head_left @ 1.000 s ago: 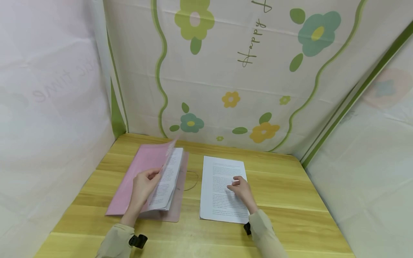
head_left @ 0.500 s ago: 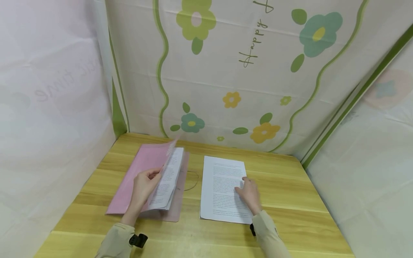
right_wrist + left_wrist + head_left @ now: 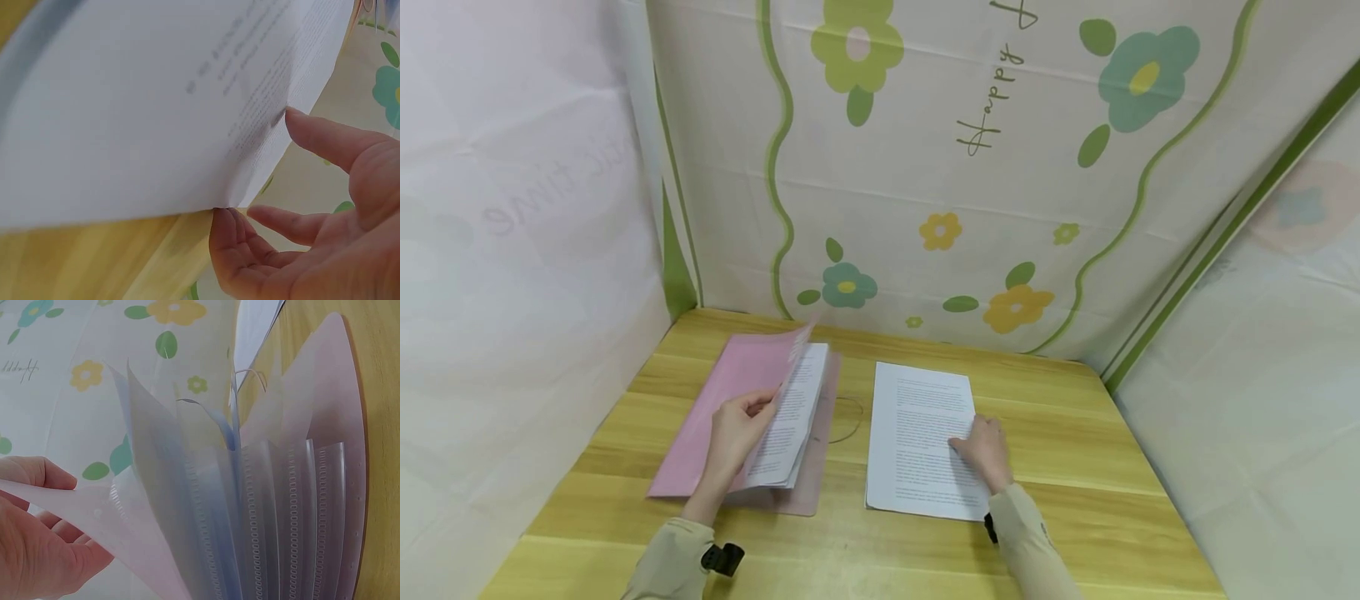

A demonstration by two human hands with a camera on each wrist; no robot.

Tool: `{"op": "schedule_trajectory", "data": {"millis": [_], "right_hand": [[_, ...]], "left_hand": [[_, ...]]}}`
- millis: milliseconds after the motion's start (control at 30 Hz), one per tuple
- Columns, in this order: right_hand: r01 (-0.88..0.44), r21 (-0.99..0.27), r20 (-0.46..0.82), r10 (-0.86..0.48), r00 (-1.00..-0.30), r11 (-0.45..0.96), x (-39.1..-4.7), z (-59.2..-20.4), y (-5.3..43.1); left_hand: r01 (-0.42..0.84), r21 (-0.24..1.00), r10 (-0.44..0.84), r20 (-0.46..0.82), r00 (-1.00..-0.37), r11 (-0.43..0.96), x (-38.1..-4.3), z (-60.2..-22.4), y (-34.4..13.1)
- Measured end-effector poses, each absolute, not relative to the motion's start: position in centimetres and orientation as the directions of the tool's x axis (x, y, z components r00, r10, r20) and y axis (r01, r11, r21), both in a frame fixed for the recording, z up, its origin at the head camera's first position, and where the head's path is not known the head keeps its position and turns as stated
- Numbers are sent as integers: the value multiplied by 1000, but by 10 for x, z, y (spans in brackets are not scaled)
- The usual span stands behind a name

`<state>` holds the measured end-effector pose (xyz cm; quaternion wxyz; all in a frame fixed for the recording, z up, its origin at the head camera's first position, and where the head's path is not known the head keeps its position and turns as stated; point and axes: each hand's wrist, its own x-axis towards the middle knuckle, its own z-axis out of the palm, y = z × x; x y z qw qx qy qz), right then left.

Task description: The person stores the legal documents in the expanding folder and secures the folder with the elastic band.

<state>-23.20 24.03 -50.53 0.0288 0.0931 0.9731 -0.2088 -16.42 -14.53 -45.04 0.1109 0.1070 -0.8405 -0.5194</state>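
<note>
A pink display book (image 3: 752, 358) with clear pockets (image 3: 253, 506) lies partly open at the left of the table. My left hand (image 3: 737, 433) pinches its front cover between thumb and fingers and keeps it raised. Printed pages (image 3: 790, 421) show inside the book. To the right lies a stack of printed paper (image 3: 917, 442), text side up. My right hand (image 3: 987, 454) grips the stack's right edge, its thumb (image 3: 322, 137) on the top page and its fingertips (image 3: 225, 219) at the edge. The sheet bends slightly there in the right wrist view.
Both lie on a wooden table (image 3: 850, 542). A thin looped cord (image 3: 857, 421) shows between the book and the paper stack. White fabric (image 3: 880, 167) with printed flowers hangs behind the table, and more fabric closes both sides.
My right hand has moved right and down from over the top page to the stack's right edge. The left hand and the raised cover have stayed put.
</note>
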Motion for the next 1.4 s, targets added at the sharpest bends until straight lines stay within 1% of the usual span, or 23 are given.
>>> {"op": "schedule_trajectory", "data": {"millis": [233,533,867,1200,1400], "right_hand": [[210,-468,-109,179,-978,858,-236,-505,244],[251,-454,-154,202,-967,855,-239,-503,246],[266,-532,-213,177,-961,804,-240,-502,247],[224,-474,-159,168,-973,852,-241,-502,247],[231,-526,-171,165,-971,818,-242,-505,248]], "left_hand": [[-70,894,-300,73,-951,442,-165,-450,-145],[-93,900,-304,46,-951,426,-165,-451,-146],[-93,902,-304,44,-952,421,-166,-452,-146],[-89,902,-295,44,-954,423,-165,-451,-146],[-90,902,-296,44,-954,422,-166,-451,-145]]}}
